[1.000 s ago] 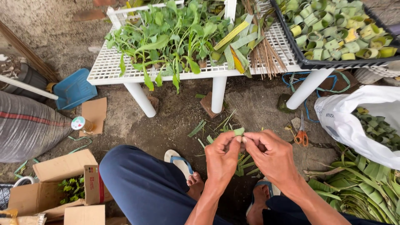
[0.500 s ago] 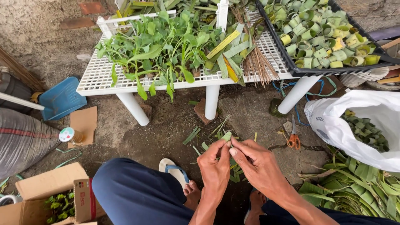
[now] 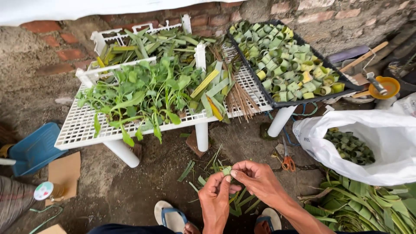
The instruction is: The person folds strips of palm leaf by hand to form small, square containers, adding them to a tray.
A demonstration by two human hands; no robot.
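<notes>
A: What are the hands doing down at the near edge?

B: Both are pinched together on one small rolled leaf piece [image 3: 226, 170]. The left hand [image 3: 215, 203] grips it from below with fingertips closed on it, and the right hand [image 3: 258, 181] comes in from the right, thumb and forefinger pressing its top (it looks like the roll is kept tight that way, so it cannot spring open).

A: And where is it, exactly?

B: Held in the air above the dirt floor [image 3: 130, 190], just near of the white table [image 3: 78, 130], with loose leaf strips [image 3: 190, 171] lying on the ground under it.

A: What surrounds the person?

B: On the table lie leafy green stems [image 3: 143, 93] and a bundle of thin sticks [image 3: 240, 99]. Far right, a black tray [image 3: 271, 102] is packed with finished green rolls, probably kept side by side so they hold shape. A white bag [image 3: 385, 130] to the right holds more of them, orange-handled scissors [image 3: 287, 161] lie on the ground beside it, and long leaves [image 3: 368, 208] are piled near right, within reach.
</notes>
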